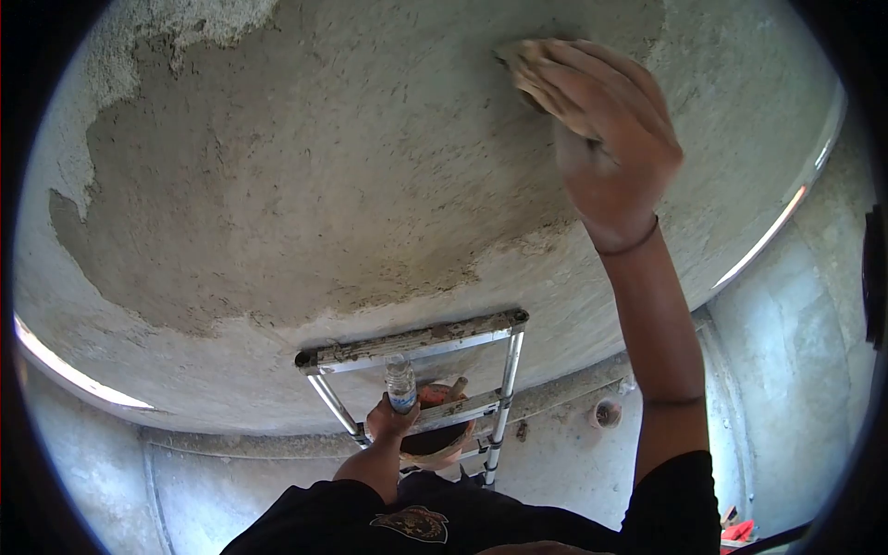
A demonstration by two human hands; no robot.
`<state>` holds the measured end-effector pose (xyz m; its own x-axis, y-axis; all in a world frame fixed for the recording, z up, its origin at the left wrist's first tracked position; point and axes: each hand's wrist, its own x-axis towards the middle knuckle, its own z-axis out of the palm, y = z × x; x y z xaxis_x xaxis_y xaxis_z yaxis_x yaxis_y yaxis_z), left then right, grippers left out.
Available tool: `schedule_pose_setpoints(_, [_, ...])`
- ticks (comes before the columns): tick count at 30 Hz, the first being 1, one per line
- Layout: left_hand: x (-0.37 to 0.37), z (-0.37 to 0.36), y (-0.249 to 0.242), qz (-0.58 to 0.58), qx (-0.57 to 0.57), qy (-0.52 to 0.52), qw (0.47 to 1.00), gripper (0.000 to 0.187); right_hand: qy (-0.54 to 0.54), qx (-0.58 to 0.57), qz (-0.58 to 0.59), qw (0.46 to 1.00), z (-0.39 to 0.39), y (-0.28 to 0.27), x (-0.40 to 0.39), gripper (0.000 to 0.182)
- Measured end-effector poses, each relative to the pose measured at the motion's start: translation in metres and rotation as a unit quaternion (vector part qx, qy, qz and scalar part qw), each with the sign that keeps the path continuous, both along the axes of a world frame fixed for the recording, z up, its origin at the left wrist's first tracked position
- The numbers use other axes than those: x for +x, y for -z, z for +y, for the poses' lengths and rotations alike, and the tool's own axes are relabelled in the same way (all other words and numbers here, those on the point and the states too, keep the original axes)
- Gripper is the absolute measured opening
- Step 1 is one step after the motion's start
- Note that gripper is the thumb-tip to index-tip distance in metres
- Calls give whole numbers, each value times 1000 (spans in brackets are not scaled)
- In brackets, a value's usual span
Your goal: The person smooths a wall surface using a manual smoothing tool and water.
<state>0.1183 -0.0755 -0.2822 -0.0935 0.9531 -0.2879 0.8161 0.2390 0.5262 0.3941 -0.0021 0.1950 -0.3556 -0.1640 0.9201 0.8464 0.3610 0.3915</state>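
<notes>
Raised high at the upper right, my right hand (pixel 615 120) has its fingers wrapped round a mud-coated sponge-like pad (pixel 536 81), which is against the plastered surface (pixel 324 166). The plaster there is darker and damp-looking, with a rough, pale edge at the upper left. Low in the middle, my left hand (pixel 390 421) is closed round a clear plastic bottle (pixel 400 384) with a blue label, held upright beside the ladder's top rungs.
An aluminium ladder (pixel 416 342) with a dirty top rung leans below the plaster. Behind its rungs hangs or stands an orange bucket (pixel 453 455) with a tool handle (pixel 457 388). A small round container (pixel 607 413) is on the floor. Red material (pixel 738 532) shows at the lower right.
</notes>
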Motion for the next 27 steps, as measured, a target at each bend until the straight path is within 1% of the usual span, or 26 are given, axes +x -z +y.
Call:
schedule_pose_setpoints(2, [-2, 1, 6, 4, 40, 10, 999, 66, 1, 4, -43, 999, 13, 10, -5, 33])
schedule_pose_setpoints(3, [-4, 1, 9, -21, 59, 15, 998, 65, 2, 2, -41, 999, 14, 16, -8, 33])
schedule_pose_setpoints(6, [-3, 1, 11, -20, 57, 10, 998, 66, -7, -35, -48, 998, 11, 43, -22, 31])
schedule_pose_setpoints(8, [-2, 0, 7, -10, 45, 5, 999, 67, -41, -130, -149, 980, 1, 65, -35, 29])
schedule_pose_setpoints(9, [-2, 0, 6, -7, 43, 12, 999, 68, -39, -129, -147, 980, -8, 68, -37, 29])
schedule_pose_setpoints(11, [-2, 4, 6, -8, 44, 21, 999, 68, -56, -164, -177, 969, -24, 68, -33, 27])
schedule_pose_setpoints(12, [-2, 5, 8, 0, 35, 20, 999, 69, -54, -164, -179, 969, -24, 60, -25, 27])
schedule_pose_setpoints(13, [-2, 4, 10, 7, 24, 18, 1000, 69, -34, -110, -135, 984, -22, 47, -14, 27])
schedule_pose_setpoints(15, [-3, 2, 10, 1, 19, 18, 1000, 70, -15, -63, -88, 994, -11, 24, -6, 27])
schedule_pose_setpoints(17, [-3, 4, 8, -3, 21, 24, 999, 70, 41, -70, -75, 994, 0, 5, -1, 28])
schedule_pose_setpoints(18, [-3, 3, 6, -4, 26, 21, 999, 70, 43, -70, -74, 994, 5, 14, -3, 28])
schedule_pose_setpoints(20, [-3, 3, 7, -7, 30, 18, 999, 70, -4, -48, -119, 992, 19, 45, -15, 29])
schedule_pose_setpoints(21, [-3, 4, 9, -11, 32, 20, 999, 71, -4, -50, -120, 992, 13, 53, -23, 29])
schedule_pose_setpoints(23, [-4, 3, 12, -15, 32, 22, 999, 71, -22, -176, -251, 952, 0, 68, -34, 29])
schedule_pose_setpoints(24, [-4, 4, 11, -13, 32, 21, 999, 70, -21, -177, -252, 951, 2, 64, -30, 29])
schedule_pose_setpoints(26, [-3, 4, 9, -12, 25, 23, 999, 69, -51, -85, -193, 976, 1, 50, -15, 30])
schedule_pose_setpoints(27, [-3, 6, 6, 4, 17, 19, 1000, 68, 5, -83, -166, 983, -9, 31, -11, 29])
